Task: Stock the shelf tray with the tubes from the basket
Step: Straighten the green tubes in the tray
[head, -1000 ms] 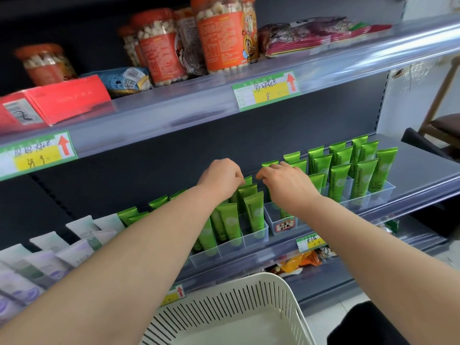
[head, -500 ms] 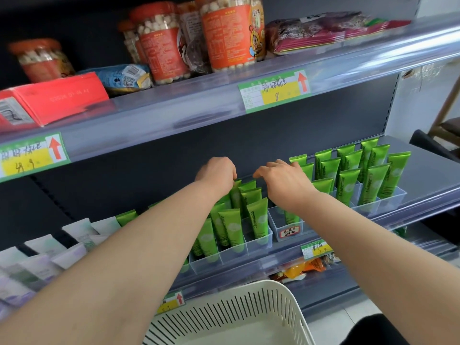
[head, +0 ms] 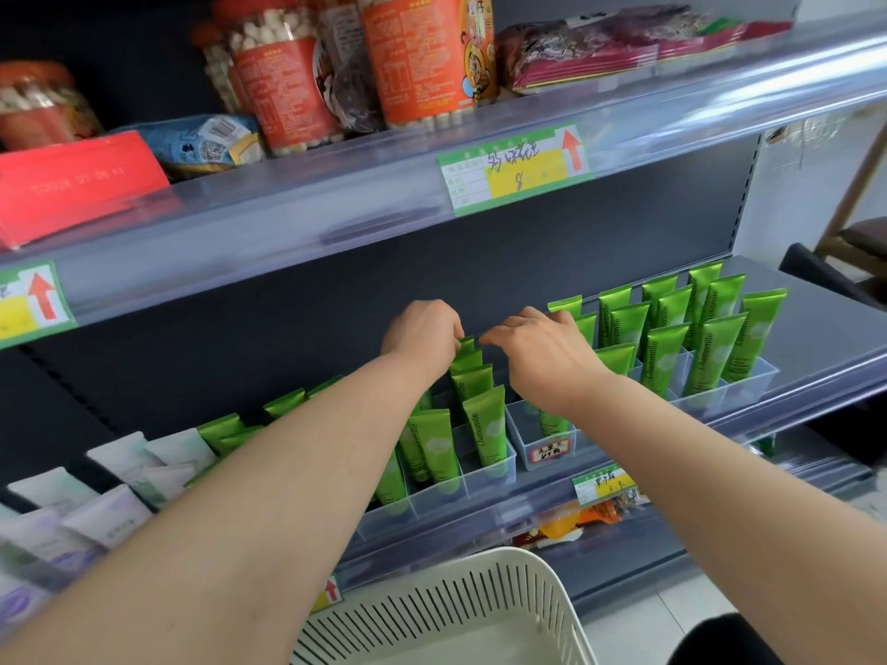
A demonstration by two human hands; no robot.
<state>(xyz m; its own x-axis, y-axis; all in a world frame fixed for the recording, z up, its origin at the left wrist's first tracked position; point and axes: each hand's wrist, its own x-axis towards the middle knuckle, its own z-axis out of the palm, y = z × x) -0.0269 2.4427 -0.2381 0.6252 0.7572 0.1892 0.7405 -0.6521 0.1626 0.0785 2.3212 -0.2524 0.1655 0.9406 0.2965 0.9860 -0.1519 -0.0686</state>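
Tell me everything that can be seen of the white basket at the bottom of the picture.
The basket is cream-white plastic, as it looks, with a smooth rounded rim and walls cut by narrow upright slots. It sits at the bottom middle, lower than the stocked shelf. Only its far part shows, and the floor in view is bare. The left forearm passes before its left side; contact cannot be told.

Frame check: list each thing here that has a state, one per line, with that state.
left hand, fingers curled, pinching the top of the rearmost green tube
right hand, fingers bent beside that tube; contact unclear
front green tube, standing cap down, leaning back
labelled tray, one tube visible, front space vacant
basket, visible floor bare
jars, upright
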